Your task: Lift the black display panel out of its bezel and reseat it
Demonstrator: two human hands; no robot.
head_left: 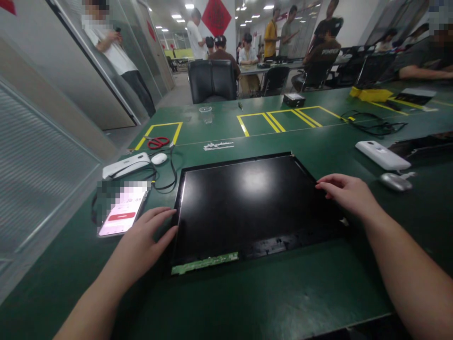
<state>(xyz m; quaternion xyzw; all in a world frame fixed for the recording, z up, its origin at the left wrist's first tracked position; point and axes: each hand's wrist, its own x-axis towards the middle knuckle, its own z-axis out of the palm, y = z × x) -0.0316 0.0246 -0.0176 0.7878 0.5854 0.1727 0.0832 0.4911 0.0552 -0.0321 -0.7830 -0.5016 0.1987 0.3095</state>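
A black flat screen panel point(247, 203) lies face up on the green table, with a green circuit strip point(205, 263) showing along its near edge. My left hand point(145, 243) rests flat at the panel's left edge, fingers stretched out and touching the frame. My right hand point(348, 193) lies on the panel's right edge, fingers extended and holding nothing.
A lit phone point(123, 210) lies left of my left hand. Behind it sit a white box point(125, 165), a white mouse point(159, 158), black cables and red scissors point(158, 142). A white device point(382, 155) and a grey mouse point(395, 182) are at right. Several people sit and stand beyond the table.
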